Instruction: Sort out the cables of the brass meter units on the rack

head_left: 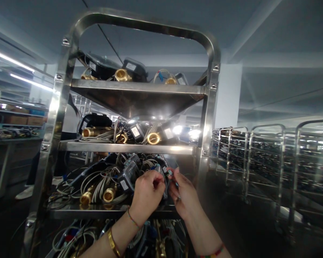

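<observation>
Both of my hands are raised in front of the third shelf [78,214] of a metal rack. My left hand [148,188] has its fingers curled together in a pinch; whatever is between them is hidden. To its right, my right hand [183,193] closes its thumb and fingers on a small greenish connector [169,173] with thin wires. Behind my left hand lies a black meter box [127,177] with a clear cover and a white label. Brass fittings [109,194] and coiled grey cables [98,188] rest on the shelf left of my hands.
Upper shelves [129,147] carry more brass fittings and black boxes; cables fill the shelf below. The rack's right post [204,154] stands beside my right hand. More racks [281,172] line the right. At left are a workbench [14,139] and a person's shoe [25,192].
</observation>
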Available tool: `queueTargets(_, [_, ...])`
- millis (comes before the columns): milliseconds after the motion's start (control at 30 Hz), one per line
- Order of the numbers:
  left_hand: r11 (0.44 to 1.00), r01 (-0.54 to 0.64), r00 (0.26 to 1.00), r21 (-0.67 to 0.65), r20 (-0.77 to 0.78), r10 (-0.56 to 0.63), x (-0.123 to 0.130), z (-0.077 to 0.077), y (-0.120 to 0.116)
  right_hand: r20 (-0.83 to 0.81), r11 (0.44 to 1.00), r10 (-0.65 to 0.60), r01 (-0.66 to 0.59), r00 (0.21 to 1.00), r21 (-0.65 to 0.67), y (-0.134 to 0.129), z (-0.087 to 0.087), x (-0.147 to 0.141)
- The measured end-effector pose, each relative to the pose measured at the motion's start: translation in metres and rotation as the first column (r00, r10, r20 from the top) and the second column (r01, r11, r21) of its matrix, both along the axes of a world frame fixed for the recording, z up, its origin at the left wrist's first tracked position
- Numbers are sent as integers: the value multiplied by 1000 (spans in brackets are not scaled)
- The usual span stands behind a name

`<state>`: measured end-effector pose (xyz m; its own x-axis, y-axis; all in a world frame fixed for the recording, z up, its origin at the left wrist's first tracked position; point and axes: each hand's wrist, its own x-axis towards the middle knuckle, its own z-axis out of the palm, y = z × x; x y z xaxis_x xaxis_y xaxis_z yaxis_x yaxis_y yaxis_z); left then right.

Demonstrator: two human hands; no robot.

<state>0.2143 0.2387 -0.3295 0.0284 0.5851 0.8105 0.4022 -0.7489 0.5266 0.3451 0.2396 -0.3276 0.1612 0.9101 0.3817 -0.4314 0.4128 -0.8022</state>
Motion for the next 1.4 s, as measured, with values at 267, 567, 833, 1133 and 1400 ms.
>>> queueTargets(267, [1000,-23,1000,9,-2,23,3,1,2,-80,994,77,-83,994,-72,-2,5,0])
queueTargets(567, [999,-11,1000,36,23,10,3,-3,5,-144,985,128,-143,981,-100,-5,8,-1])
queueTargets(833, [999,-8,1000,38,22,7,4,-3,5,-147,982,126,-144,981,-119,-8,10,-1])
queueTargets(1133, [1000,0,1000,27,28,-1,7,-1,5,-63,989,123,-127,990,-70,-7,6,0])
queueTargets(1400, [978,185,979,-97,109,-174,8,1,9,87,998,23,-18,996,-59,-8,6,-2])
